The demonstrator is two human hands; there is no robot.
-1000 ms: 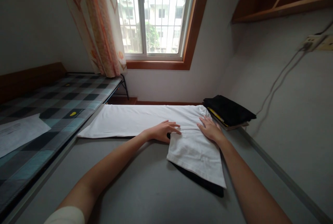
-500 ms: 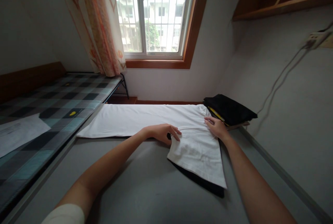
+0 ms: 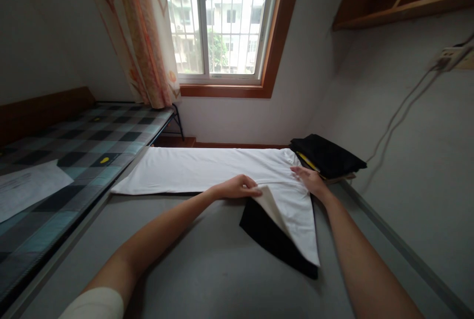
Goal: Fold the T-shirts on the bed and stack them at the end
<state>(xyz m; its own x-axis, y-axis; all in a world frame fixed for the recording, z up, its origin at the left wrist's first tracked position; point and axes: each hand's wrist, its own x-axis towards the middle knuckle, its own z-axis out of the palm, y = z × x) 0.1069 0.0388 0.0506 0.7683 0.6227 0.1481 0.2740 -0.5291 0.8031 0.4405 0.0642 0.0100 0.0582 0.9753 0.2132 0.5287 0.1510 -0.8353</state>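
Observation:
A white T-shirt (image 3: 211,168) lies folded lengthwise across the grey tabletop (image 3: 207,269), its sleeve pointing toward me on the right. My left hand (image 3: 240,188) pinches the sleeve's left edge and lifts the white layer, so its underside shows. Beneath the lifted edge, the black layer (image 3: 274,245) of the garment is exposed; whether it belongs to the same shirt I cannot tell. My right hand (image 3: 309,178) rests on the shirt near the shoulder, fingers stretched out and laid on the cloth.
A folded black cloth stack (image 3: 329,153) with a yellow strip sits at the table's back right corner. On the left, a bed with a checked mattress (image 3: 122,129) adjoins the table, with a paper sheet (image 3: 33,185) on it. A power cord (image 3: 403,104) runs down the right wall.
My left hand has closed on the sleeve's edge and raised it up and to the right, uncovering more black cloth. The right hand has stayed almost in place.

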